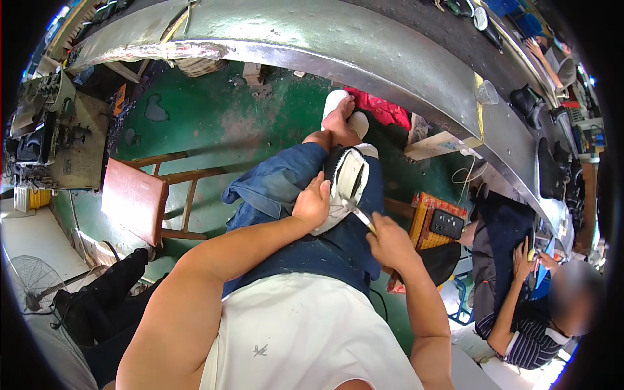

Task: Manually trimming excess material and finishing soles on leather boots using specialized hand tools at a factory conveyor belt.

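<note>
A shoe (351, 174) with a black upper and a pale underside lies bottom up across my lap, its toe pointing away from me. My left hand (313, 205) is closed on the shoe's left side near the heel end. In my right hand (392, 243) is what looks like a small hammer (361, 216), gripped by its pale handle. The hammer's metal head is over the right part of the shoe's underside, close to the heel end; whether it touches cannot be made out. Dark blue cloth (312, 257) covers my lap under the shoe.
A long metal-edged bench (364, 58) curves across the far side, with black shoes (528, 99) at its right. A padded stool (133, 198) and a machine (65, 133) stand left. Near right, a phone (447, 224) lies on a woven seat; a co-worker (513, 331) sits beyond.
</note>
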The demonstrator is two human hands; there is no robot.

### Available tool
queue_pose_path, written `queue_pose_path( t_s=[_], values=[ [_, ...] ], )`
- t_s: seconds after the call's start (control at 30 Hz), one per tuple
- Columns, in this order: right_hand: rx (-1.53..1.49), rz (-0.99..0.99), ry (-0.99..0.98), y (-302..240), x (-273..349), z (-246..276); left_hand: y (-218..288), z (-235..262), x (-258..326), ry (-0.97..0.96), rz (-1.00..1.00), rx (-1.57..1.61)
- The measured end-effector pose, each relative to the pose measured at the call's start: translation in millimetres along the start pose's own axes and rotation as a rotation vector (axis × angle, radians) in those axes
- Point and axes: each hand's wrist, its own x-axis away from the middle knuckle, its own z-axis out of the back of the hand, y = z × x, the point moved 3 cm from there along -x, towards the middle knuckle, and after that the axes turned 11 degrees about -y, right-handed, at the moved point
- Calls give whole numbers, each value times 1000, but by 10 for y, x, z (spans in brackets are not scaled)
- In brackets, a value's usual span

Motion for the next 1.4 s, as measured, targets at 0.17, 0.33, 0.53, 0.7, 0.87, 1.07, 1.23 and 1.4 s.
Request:
queue_pose_path(
  t_s=[0.17,0.33,0.53,0.7,0.87,1.07,1.23,1.4],
  values=[
    [207,95,256,-28,-232,16,-74,-28,38,-7,-137,-69],
    [100,66,369,143,-420,-247,-68,-14,92,-57,-146,-182],
    [-66,-44,193,426,-136,-305,211,49,180,-245,-289,-458],
    [-607,-169,-317,580,-225,199,336,92,38,-412,-215,-542],
    [-320,54,198,297,-573,178,394,146,-21,-456,-265,-555],
    [-367,55,101,301,-610,76,393,188,-46,-496,-269,-568],
    [-414,-49,-24,279,-421,85,163,196,111,-460,-270,-356],
    [-419,46,42,164,-317,-77,26,183,80,-419,-125,-130]
  ],
)
